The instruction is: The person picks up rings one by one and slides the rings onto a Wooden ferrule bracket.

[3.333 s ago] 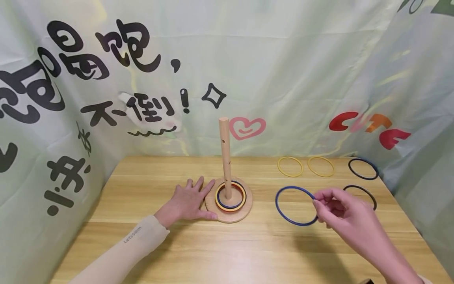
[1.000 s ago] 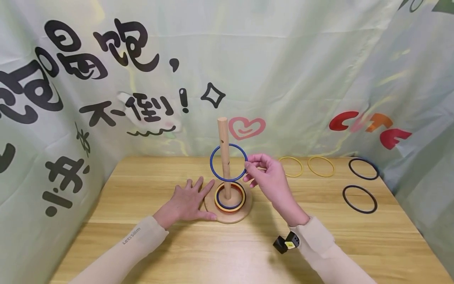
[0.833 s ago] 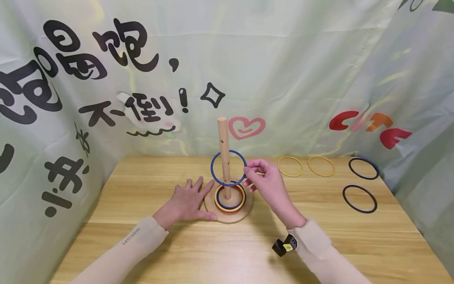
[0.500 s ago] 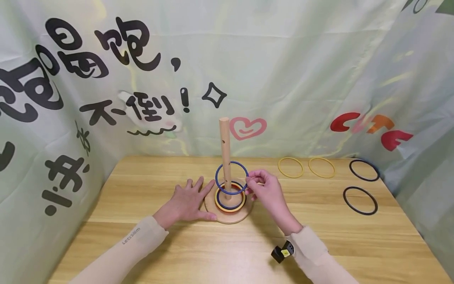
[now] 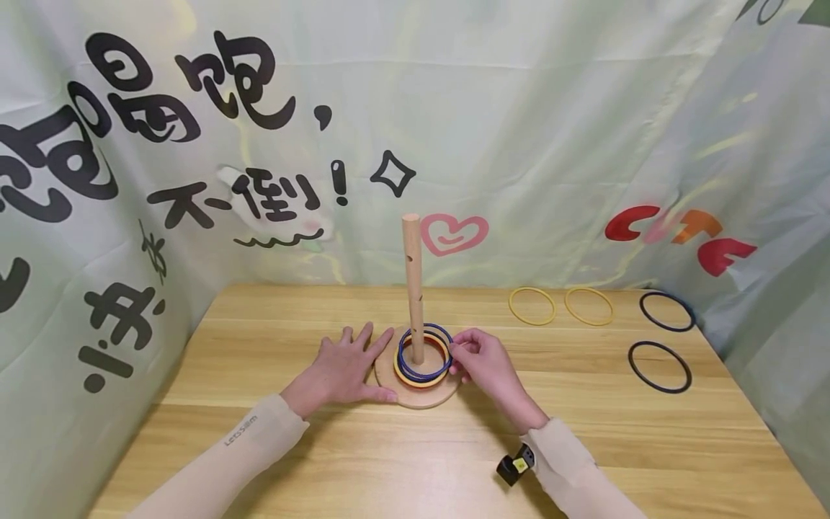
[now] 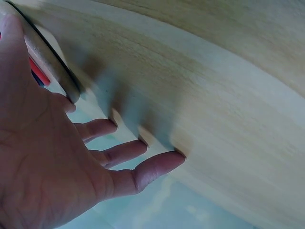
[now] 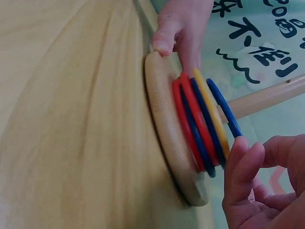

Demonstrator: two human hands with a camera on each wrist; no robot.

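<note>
A wooden peg (image 5: 413, 281) stands upright on a round wooden base (image 5: 421, 400). Red, blue and yellow rings lie stacked around it, with a red ring (image 7: 198, 114) low and a yellow ring (image 7: 213, 106) uppermost. Just above these, my right hand (image 5: 486, 364) pinches the right side of a blue ring (image 7: 222, 102) between thumb and fingertips. That ring encircles the peg, slightly tilted and apart from the stack on the hand's side. My left hand (image 5: 344, 369) rests with spread fingers at the base's left edge, its thumb and index finger touching the base.
Two thin yellow rings, the nearer one (image 5: 554, 308) and another (image 5: 612, 308), lie at the table's back right. Farther right are two dark rings, a back one (image 5: 677, 330) and a front one (image 5: 668, 391). A printed curtain (image 5: 519, 144) hangs behind the table.
My right hand has carried the blue ring leftward from the table's right side, then lowered it around the peg to just above the stack. The left hand has stayed put.
</note>
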